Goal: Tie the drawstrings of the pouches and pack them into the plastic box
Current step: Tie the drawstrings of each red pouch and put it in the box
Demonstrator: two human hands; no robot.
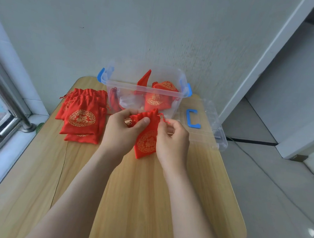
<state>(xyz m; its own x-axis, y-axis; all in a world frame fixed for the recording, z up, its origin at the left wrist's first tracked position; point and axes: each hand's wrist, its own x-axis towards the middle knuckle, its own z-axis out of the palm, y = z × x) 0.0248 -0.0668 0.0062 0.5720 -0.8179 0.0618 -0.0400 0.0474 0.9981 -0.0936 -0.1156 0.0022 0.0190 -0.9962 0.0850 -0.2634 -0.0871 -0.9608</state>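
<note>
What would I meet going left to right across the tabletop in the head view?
Stack of red gold-printed fabric pouches → left hand → red drawstring pouch held between the hands → right hand → clear plastic lid with a blue handle.

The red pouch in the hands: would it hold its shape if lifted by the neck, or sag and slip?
Probably floppy: the pouch bunches where the left hand pinches its neck. Likely light: it looks flat, seemingly empty. Its sheen suggests it could slide in fingers.

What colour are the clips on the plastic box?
Blue; the head view shows the clips on the plastic box.
</note>
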